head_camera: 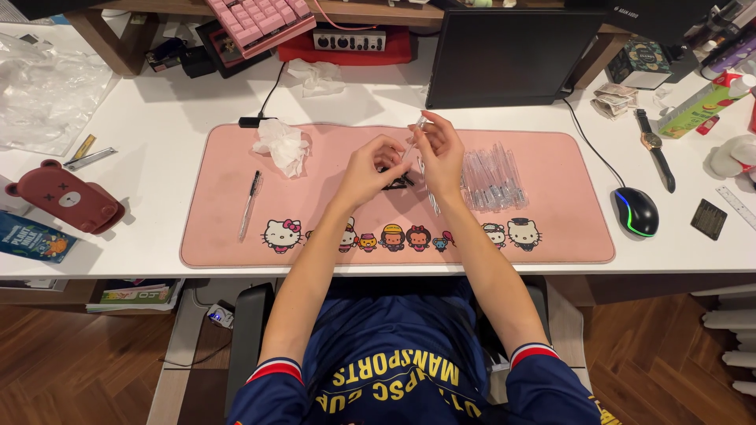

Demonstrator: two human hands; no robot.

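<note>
I see my right hand (441,153) pinching a clear pen barrel (415,135), long axis tilted upward; left hand (370,167) fingers close on its lower end.

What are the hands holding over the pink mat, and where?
The right hand pinches a clear pen tube near its middle; the left hand meets its lower end.

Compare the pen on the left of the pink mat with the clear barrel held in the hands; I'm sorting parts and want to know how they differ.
The pen lies flat on the pink mat, untouched; the clear barrel is raised off it, tilted, pinched by the right hand with the left hand close beside. The pen shows dark ends; the barrel looks wholly see-through. Both are slim and transparent.
</note>
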